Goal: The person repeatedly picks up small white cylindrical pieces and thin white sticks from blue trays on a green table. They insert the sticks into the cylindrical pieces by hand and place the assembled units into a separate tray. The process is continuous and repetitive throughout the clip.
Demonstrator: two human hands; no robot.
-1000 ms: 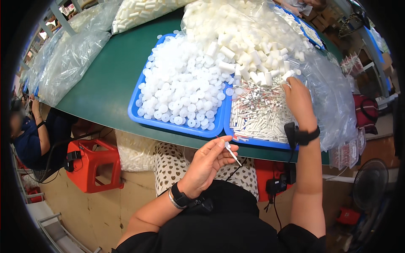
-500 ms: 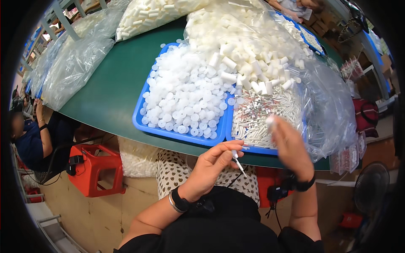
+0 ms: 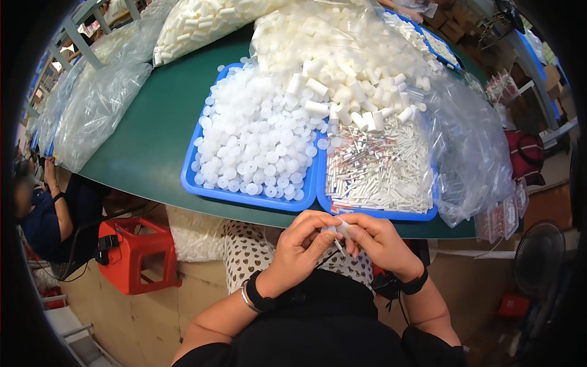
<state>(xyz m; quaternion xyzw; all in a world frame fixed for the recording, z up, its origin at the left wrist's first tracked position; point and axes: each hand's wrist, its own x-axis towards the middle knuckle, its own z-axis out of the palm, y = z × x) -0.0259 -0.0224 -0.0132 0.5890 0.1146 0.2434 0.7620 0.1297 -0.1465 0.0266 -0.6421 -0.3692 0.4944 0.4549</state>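
Observation:
Over my lap, close to the table's front edge, my left hand [image 3: 302, 237] pinches a thin white stick [image 3: 337, 245] that points downward. My right hand [image 3: 382, 241] meets it, fingers closed on a small white cylinder [image 3: 344, 230] at the stick's upper end. Fingers partly cover both pieces, so how they fit together is hidden. Just beyond are two blue trays: the left tray [image 3: 191, 178] is heaped with translucent white discs [image 3: 254, 147], the right tray [image 3: 391, 214] with thin white sticks [image 3: 373, 180].
White foam cylinders [image 3: 367, 92] spill from a clear bag behind the trays. Crumpled clear plastic [image 3: 468, 153] lies to the right on the green table [image 3: 147, 134]. A red stool [image 3: 137, 257] stands at left near another person [image 3: 46, 205]; a fan [image 3: 540, 257] is at right.
My right hand has come from above the stick tray down and left to my left hand, bringing the white cylinder to the stick. The whole view has shifted slightly.

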